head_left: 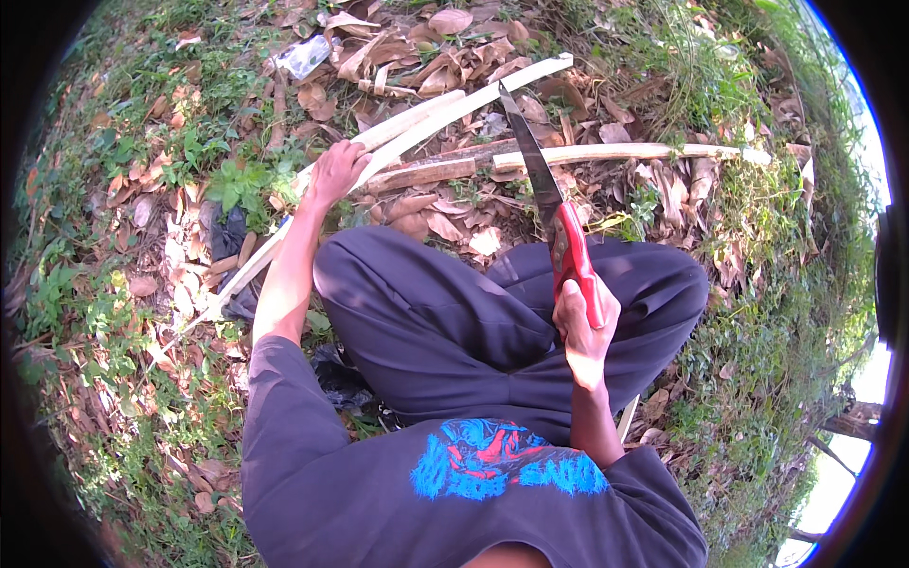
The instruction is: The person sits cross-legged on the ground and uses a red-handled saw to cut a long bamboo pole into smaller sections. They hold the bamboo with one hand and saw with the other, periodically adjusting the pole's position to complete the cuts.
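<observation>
My right hand [585,327] is wrapped round the red handle of a hand saw [537,159], above my crossed legs. The saw's dark blade points up and away, its tip close to the far part of a long pale wood strip [464,106]. I cannot tell whether the blade touches the strip. My left hand [338,170] grips the long strip, beside a shorter piece of wood [409,120] lying along it. The fingers curl over the wood, so their undersides are hidden. Past my left forearm the strip runs down to the lower left.
Another pale wood strip [634,151] lies to the right on dry leaves. Next to it is a short brown wood block [423,174]. A clear plastic scrap [305,57] lies at the far left, dark plastic [227,233] near my left forearm. Grass and leaves surround me.
</observation>
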The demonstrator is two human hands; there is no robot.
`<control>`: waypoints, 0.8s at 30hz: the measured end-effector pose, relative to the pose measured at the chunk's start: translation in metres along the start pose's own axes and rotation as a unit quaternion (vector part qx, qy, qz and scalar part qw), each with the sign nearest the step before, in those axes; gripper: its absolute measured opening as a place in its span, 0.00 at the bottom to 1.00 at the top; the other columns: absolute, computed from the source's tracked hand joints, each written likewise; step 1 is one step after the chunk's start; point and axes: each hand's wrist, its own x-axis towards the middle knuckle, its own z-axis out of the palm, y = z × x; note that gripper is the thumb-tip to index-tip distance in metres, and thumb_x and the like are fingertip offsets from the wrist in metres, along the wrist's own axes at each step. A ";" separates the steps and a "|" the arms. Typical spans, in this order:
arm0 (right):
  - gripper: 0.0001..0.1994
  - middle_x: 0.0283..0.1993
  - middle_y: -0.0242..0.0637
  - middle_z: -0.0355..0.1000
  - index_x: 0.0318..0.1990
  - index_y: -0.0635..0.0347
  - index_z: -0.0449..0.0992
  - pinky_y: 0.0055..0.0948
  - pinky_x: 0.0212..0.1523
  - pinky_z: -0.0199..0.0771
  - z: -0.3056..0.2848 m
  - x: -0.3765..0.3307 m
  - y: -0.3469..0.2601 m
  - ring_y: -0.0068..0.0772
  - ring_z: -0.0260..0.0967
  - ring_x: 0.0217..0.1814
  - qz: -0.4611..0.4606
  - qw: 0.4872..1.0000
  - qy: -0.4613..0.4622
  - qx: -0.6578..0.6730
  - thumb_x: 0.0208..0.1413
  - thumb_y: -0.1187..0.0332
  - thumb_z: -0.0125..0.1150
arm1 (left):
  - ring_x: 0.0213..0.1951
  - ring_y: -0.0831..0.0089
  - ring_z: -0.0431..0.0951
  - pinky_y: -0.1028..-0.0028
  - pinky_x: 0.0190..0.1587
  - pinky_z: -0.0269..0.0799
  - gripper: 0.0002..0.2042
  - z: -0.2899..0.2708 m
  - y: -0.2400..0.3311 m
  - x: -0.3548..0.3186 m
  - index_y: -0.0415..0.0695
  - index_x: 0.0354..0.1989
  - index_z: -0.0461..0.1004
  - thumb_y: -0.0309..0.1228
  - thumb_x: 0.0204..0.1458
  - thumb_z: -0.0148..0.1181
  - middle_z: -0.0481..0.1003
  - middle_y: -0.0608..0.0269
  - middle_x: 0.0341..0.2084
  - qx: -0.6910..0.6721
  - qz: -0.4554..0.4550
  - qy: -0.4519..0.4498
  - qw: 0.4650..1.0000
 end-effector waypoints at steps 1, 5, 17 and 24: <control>0.10 0.18 0.24 0.63 0.33 0.66 0.72 0.18 0.19 0.55 -0.002 -0.001 0.000 0.12 0.57 0.17 0.007 1.000 0.003 -0.001 0.64 0.68 0.57 | 0.47 0.50 0.76 0.56 0.49 0.73 0.21 0.001 0.005 -0.001 0.43 0.50 0.75 0.46 0.57 0.61 0.75 0.50 0.42 0.022 0.018 0.001 1.000; 0.10 0.18 0.24 0.63 0.32 0.64 0.71 0.17 0.18 0.55 -0.007 -0.004 0.006 0.11 0.57 0.17 0.030 0.999 0.006 0.015 0.64 0.68 0.57 | 0.48 0.49 0.76 0.56 0.50 0.72 0.21 0.023 -0.013 -0.024 0.39 0.54 0.72 0.42 0.59 0.59 0.74 0.45 0.43 0.009 0.096 0.076 0.992; 0.09 0.17 0.25 0.61 0.38 0.70 0.71 0.17 0.16 0.52 -0.019 -0.006 -0.008 0.12 0.53 0.15 -0.065 0.994 0.042 0.077 0.64 0.70 0.57 | 0.48 0.59 0.74 0.61 0.48 0.71 0.21 -0.002 0.021 -0.042 0.49 0.59 0.73 0.40 0.58 0.59 0.73 0.57 0.43 0.115 0.122 0.013 0.986; 0.09 0.18 0.22 0.62 0.34 0.65 0.71 0.17 0.18 0.55 -0.012 -0.008 0.005 0.10 0.56 0.17 -0.007 0.999 0.025 0.024 0.64 0.69 0.57 | 0.53 0.62 0.71 0.61 0.56 0.65 0.23 0.012 0.018 -0.040 0.54 0.58 0.73 0.49 0.57 0.57 0.72 0.60 0.47 0.089 0.085 0.005 0.992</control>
